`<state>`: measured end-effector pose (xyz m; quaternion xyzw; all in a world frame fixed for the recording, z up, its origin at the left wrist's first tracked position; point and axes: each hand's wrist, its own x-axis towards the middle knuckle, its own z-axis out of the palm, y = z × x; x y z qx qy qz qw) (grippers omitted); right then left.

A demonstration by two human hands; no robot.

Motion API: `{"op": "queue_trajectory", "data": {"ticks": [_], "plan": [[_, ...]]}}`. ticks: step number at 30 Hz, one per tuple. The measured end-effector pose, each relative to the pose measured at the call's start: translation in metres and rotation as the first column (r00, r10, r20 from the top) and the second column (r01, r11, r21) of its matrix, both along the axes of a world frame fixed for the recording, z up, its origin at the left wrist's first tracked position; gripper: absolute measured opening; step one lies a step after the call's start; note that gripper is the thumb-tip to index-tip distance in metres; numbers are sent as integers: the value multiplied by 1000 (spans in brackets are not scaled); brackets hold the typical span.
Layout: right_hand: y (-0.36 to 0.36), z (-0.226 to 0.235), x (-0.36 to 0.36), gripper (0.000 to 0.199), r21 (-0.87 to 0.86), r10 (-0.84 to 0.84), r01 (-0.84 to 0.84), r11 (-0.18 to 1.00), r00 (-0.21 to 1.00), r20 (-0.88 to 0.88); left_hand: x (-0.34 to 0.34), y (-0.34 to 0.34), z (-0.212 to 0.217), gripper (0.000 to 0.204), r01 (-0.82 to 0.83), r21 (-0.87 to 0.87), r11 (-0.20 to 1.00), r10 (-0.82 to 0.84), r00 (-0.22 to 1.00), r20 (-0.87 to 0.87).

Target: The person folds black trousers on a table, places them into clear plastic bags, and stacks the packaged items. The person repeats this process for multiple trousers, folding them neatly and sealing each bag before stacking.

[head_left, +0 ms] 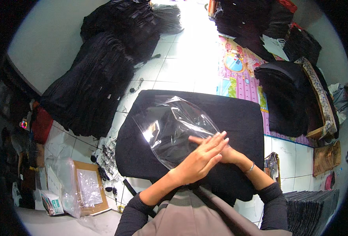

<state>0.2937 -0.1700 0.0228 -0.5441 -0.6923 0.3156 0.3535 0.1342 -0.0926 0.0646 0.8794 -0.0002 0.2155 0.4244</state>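
Clear plastic bag (174,128), crinkled and glossy, spread flat on a black folded cloth (237,118) resting across the lap. Lies mostly ahead of both hands and off toward the left hand's side, with its near right corner tucked beneath the palms.

Left hand (200,159) flat, fingers (217,141) stretched out and pressed together, laid palm down on the bag's near edge; not clenched, nothing gripped, only pressing. Crosses over the top of the right hand (226,154), so most of the right one hidden beneath it. Right hand's fingertips (193,139) poking out past the left hand's knuckles, lying flat on the plastic; looks released and flat too, though cannot tell fully whether anything pinched underneath. Thin bracelet (250,168) on the right wrist, just behind the crossed hands.

Farther out from the left hand, well apart: big heap of black garments (99,78) on the white tiled floor (181,67). Nearer the left elbow, a cardboard sheet (89,188) with more clear bags on it. Beyond the right hand, a colourful play mat (237,74) and further black stacks (284,98).
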Motion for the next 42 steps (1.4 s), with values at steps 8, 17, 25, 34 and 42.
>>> {"op": "queue_trajectory", "data": {"ticks": [8, 17, 25, 34, 42], "plan": [[-75, -4, 16, 67, -330, -304, 426, 842, 881, 362, -11, 50, -28, 62, -230, -14, 973, 220, 945, -240], [-219, 18, 32, 45, -753, -738, 406, 518, 657, -153, -140, 22, -49, 68, -717, -608, 341, 186, 686, -704], [-212, 3, -17, 37, -726, -906, 543, 422, 257, -335, -104, -25, -79, 50, -541, -835, 106, 423, 784, -454], [-217, -9, 10, 31, -786, -882, 400, 471, 186, -433, -119, -21, -72, 46, -370, -927, -54, 193, 907, -373], [-148, 21, 2, 33, -773, -924, 509, 379, 258, -283, -98, -18, -67, 27, -400, -914, -62, -27, 916, -399]]}}
